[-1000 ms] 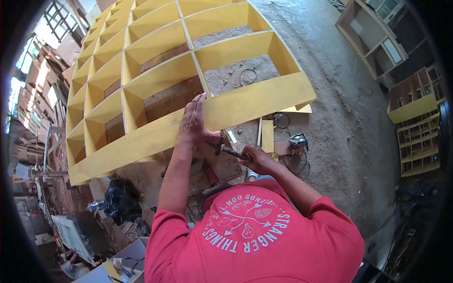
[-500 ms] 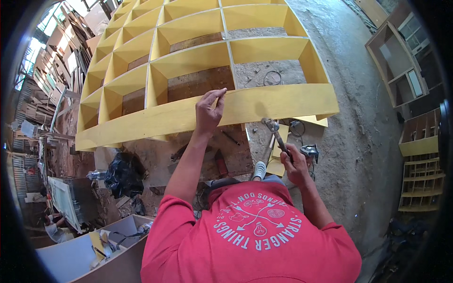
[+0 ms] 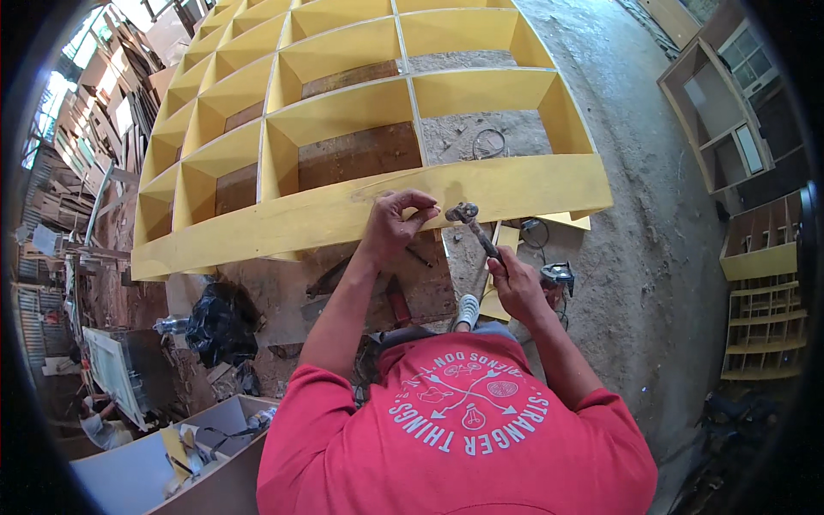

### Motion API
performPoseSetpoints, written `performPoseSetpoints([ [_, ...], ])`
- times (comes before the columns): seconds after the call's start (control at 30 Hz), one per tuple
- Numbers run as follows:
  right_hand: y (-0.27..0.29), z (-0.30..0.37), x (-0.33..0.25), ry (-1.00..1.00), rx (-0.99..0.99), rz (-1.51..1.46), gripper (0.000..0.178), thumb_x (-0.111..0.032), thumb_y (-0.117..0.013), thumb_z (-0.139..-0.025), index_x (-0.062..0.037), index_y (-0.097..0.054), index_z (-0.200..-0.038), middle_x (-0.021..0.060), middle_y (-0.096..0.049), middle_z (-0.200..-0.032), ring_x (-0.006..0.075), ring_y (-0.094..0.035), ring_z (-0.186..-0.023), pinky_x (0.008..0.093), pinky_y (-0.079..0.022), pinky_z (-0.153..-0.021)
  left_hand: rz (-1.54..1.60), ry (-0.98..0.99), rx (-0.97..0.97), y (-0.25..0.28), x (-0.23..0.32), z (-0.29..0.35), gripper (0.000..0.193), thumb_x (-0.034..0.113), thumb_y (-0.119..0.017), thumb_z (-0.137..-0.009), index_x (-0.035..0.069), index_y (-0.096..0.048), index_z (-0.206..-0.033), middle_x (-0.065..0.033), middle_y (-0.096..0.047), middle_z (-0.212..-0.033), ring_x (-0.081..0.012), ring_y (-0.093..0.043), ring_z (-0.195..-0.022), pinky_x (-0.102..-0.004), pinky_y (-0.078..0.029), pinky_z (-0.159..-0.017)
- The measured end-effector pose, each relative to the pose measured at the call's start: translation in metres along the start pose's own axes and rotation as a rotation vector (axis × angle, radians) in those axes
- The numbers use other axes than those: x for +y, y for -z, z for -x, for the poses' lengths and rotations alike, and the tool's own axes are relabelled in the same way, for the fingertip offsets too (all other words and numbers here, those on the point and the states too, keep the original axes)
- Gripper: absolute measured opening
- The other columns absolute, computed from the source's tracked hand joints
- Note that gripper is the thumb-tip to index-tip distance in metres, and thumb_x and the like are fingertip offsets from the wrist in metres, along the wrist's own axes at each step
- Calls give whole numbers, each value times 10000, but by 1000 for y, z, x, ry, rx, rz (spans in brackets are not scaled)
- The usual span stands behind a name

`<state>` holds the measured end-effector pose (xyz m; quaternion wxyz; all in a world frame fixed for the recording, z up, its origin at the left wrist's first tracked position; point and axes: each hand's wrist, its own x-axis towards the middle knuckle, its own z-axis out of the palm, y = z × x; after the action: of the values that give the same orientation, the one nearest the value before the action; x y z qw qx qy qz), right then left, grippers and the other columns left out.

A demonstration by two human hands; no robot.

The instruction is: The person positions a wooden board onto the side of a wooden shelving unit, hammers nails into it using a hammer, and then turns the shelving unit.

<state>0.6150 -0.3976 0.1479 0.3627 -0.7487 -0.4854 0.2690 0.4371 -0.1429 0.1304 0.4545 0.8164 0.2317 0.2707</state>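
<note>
A big yellow shelf unit (image 3: pixel 257 225) with several open square cells lies flat in front of me. My left hand (image 3: pixel 393 225) rests against its near side panel, fingers curled and pinched together on the panel face; anything between them is too small to tell. My right hand (image 3: pixel 518 287) grips the handle of a hammer (image 3: pixel 474 228), whose metal head hangs just right of my left fingers, close to the panel.
A power saw (image 3: pixel 558 276) with its cable lies on the dirt floor by yellow offcuts (image 3: pixel 506 240). A black bag (image 3: pixel 219 318) sits at left. Wooden cabinets (image 3: pixel 717 120) and yellow shelf units (image 3: pixel 764 292) stand at right. A grey box (image 3: pixel 172 455) is at lower left.
My left hand went from flat on the panel to curled with pinched fingers. My right hand raised the hammer from low by my knee, and its head now sits beside my left fingers.
</note>
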Motion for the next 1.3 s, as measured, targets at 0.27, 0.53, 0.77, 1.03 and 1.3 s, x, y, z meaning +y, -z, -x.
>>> performPoseSetpoints([
  [0.27, -12, 3, 13, -12, 55, 28, 254, -314, -539, -1147, -89, -582, -1255, 158, -671, -768, 366, -711, -717, 485, -499, -642, 158, 69, 67, -5, 10, -1, 118, 29, -803, -956, 22, -773, -1070, -59, -790, -974, -122, -718, -938, -303, -561, -863],
  [0.53, -10, 3, 5, -31, 34, -60, 280, -326, -539, -1143, -63, -556, -1235, 266, -641, -797, 525, -654, -766, 557, -469, -635, 191, 89, 55, -1, 1, 0, 138, -3, -714, -1002, 27, -771, -1124, -51, -758, -1023, -130, -691, -974, -294, -542, -914],
  [0.77, -15, 4, 7, -52, 52, -63, 261, -305, -546, -1145, -62, -578, -1236, 185, -644, -766, 379, -666, -705, 473, -485, -624, 159, 36, 16, 5, 16, -4, 180, 17, -768, -945, 29, -811, -1119, -59, -757, -1033, -159, -674, -1019, -308, -533, -925],
  [1.03, -19, 5, 13, -16, 89, -74, 270, -314, -548, -1150, -57, -596, -1221, 108, -632, -709, 253, -655, -632, 409, -497, -601, 103, 20, -15, -1, 14, -6, 121, 89, -853, -890, 74, -855, -1010, -77, -804, -959, -196, -690, -910, -342, -531, -886],
  [1.3, -11, 8, -1, -22, 76, -121, 257, -241, -604, -1111, -58, -577, -1289, 186, -723, -861, 403, -726, -757, 500, -529, -678, -73, -30, -3, 0, 19, -6, 103, 122, -851, -877, 87, -851, -973, -79, -802, -915, -234, -689, -850, -374, -525, -853],
])
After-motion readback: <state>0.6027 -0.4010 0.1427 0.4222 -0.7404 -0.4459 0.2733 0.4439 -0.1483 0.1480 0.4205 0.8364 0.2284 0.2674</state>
